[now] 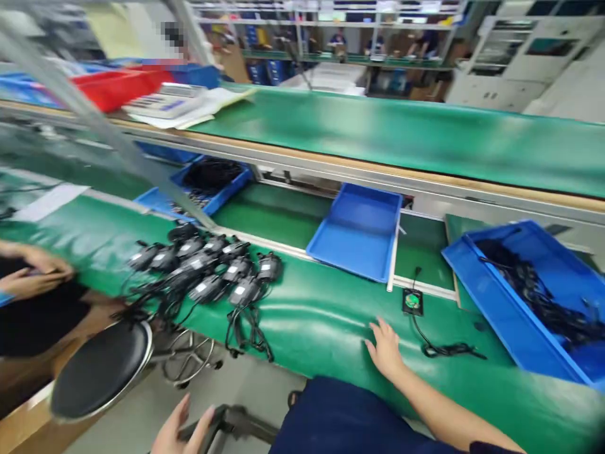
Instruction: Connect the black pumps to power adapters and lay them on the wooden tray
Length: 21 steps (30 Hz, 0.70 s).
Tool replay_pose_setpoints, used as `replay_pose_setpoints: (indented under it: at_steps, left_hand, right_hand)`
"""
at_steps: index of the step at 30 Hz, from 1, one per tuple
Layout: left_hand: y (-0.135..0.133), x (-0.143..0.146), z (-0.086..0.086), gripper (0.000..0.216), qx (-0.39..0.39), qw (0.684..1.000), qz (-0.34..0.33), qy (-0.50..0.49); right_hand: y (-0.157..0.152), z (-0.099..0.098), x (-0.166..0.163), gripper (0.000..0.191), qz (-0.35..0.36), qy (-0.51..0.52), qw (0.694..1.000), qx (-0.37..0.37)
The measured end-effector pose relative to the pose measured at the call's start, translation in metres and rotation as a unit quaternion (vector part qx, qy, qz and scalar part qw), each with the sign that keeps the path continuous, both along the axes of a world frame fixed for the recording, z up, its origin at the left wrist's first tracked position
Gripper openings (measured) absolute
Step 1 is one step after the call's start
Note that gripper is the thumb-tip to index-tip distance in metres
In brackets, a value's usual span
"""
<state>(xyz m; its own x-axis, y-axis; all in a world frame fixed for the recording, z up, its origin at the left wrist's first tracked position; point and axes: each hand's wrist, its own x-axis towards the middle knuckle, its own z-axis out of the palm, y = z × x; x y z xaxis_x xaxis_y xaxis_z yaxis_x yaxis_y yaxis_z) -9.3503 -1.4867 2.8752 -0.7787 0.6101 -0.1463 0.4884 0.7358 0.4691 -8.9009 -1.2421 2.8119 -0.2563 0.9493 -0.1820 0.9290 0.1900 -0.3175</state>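
My right hand (385, 350) is at the green-covered bench (307, 321), fingers spread and nothing in them. Just beyond it lies a small black square housing (413, 302) with a green round part inside and a black cable (449, 350) trailing right. Low in the view, my left hand (184, 430) is in front of the bench with thumb and fingers apart. It is beside a dark chair armrest (227, 419); whether they touch is unclear. Several black cabled devices with white labels (208, 265) are heaped on the bench to the left.
A blue tray (352, 236) leans under the shelf (378, 135). On the right, a tilted blue bin (477, 302) holds black cables. At far left are another person's hands (40, 271), near a round black stool (101, 372). A red bin (118, 88) and papers are on the shelf.
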Motion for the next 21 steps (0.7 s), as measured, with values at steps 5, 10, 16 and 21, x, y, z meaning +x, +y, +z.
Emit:
replay_pose_setpoints:
  at_steps: [5, 10, 16, 21]
  left_hand:
    - [0.202, -0.006, -0.004, 0.082, 0.050, 0.976, -0.202, 0.060]
    - [0.289, -0.003, -0.019, 0.068, 0.023, 0.978, -0.185, 0.094]
    - [0.276, 0.013, -0.045, 0.057, 0.052, 0.971, -0.212, 0.101]
    - [0.268, 0.047, -0.056, 0.055, 0.096, 0.956, -0.266, 0.081]
  right_hand:
    - [0.024, -0.003, 0.071, 0.068, -0.271, -0.046, 0.955, 0.108]
    - [0.028, -0.037, 0.123, 0.079, -0.302, -0.029, 0.952, 0.034]
    - [0.004, -0.041, 0.116, 0.090, -0.321, -0.059, 0.945, 0.014]
    - [-0.013, -0.045, 0.122, 0.081, -0.260, -0.026, 0.965, 0.000]
